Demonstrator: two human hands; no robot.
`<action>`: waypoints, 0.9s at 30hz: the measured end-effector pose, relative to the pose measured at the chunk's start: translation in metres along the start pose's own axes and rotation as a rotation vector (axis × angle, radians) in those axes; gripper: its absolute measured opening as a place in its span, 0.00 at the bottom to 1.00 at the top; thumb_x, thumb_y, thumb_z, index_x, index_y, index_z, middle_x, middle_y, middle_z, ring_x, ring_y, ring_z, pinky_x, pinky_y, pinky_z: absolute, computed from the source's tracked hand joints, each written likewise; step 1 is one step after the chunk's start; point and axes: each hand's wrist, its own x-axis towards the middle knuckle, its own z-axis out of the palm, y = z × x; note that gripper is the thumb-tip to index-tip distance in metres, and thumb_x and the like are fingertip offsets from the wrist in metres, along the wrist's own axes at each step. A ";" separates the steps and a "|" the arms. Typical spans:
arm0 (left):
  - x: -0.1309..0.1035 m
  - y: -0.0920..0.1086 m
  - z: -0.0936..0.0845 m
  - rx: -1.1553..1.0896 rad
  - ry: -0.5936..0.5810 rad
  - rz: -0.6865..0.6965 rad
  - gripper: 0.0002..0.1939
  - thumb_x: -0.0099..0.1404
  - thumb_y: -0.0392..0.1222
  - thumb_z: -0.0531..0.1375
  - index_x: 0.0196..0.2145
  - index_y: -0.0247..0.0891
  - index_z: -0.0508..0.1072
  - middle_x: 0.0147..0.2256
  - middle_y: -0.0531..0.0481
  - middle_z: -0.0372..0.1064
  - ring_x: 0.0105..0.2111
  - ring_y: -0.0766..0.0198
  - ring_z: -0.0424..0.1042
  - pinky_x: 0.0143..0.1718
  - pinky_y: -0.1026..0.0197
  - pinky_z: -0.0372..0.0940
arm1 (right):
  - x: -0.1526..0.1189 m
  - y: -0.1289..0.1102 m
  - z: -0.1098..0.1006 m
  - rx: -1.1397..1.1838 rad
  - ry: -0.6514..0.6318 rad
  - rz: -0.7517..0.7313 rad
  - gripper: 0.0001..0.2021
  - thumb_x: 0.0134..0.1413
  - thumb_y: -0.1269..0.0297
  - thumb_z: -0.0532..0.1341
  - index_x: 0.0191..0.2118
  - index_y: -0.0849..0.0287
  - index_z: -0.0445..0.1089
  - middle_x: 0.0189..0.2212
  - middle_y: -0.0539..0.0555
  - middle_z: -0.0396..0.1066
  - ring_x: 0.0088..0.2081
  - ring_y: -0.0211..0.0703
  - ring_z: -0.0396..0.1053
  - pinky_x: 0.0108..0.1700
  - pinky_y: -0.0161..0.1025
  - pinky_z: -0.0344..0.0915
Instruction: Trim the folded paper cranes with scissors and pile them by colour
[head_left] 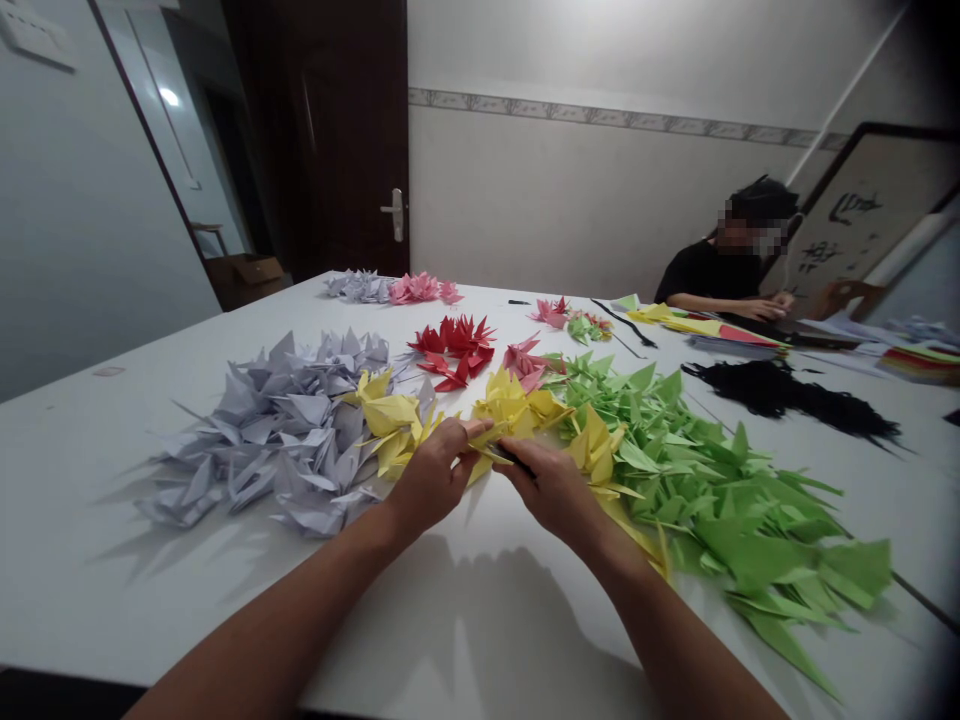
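Yellow paper (489, 437), long axis roughly sideways

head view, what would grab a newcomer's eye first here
Probably the bright green folded-paper pile on the white table's right, opposite a pale lilac pile on the left. Between them, the left hand and right hand meet at a yellow paper piece. Red folded pieces sit beyond.

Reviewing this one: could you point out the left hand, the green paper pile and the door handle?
Left hand (436, 470), head view: back of the hand.
Green paper pile (739, 525), head view: middle of the pile.
Door handle (397, 211), head view: where lever meets plate.
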 end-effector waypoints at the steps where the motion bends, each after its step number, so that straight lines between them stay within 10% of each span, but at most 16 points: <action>1: 0.000 0.000 0.000 0.010 0.002 0.013 0.19 0.63 0.30 0.53 0.51 0.40 0.67 0.42 0.45 0.70 0.44 0.61 0.69 0.47 0.57 0.67 | 0.000 0.000 0.000 -0.002 -0.002 -0.003 0.07 0.58 0.68 0.57 0.39 0.57 0.72 0.34 0.55 0.76 0.34 0.45 0.73 0.35 0.38 0.66; 27: -0.001 0.002 0.000 -0.048 -0.012 -0.076 0.18 0.62 0.32 0.54 0.49 0.41 0.69 0.41 0.45 0.71 0.44 0.60 0.70 0.47 0.56 0.67 | -0.001 0.003 0.003 -0.031 -0.009 0.020 0.08 0.58 0.66 0.57 0.40 0.56 0.73 0.33 0.55 0.77 0.33 0.45 0.73 0.35 0.39 0.67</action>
